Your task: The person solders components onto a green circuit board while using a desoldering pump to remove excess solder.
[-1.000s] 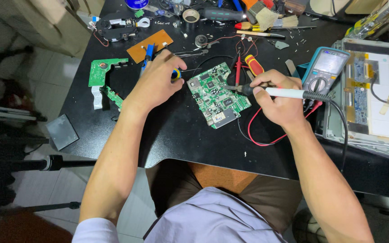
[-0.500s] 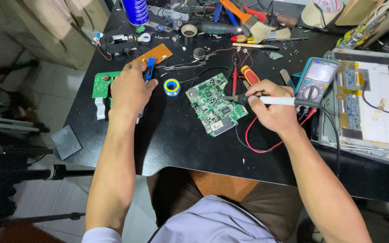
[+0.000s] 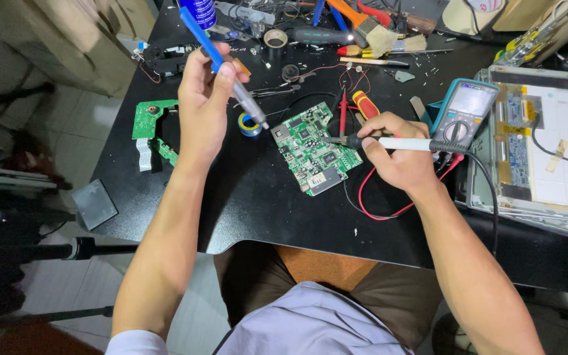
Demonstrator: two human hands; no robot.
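Black table point(image 3: 244, 197) at centre frame carried a green circuit board point(image 3: 315, 148). Your left hand point(image 3: 204, 105), upper left, pinched a blue-handled tool point(image 3: 221, 66) above the board's left edge. Your right hand point(image 3: 396, 154) gripped a white soldering iron point(image 3: 389, 142), its tip at the board's right edge. You would have done well to brace that wrist on the table.

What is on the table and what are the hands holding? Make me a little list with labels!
Left hand: holds a blue and silver tool, tip pointing down toward the table
Right hand: holds a white soldering iron, tip on the circuit board
Table: black, cluttered
Next to the board: blue and yellow tape roll, small green board
Right side: teal meter, red wire
Back: brushes, screwdriver
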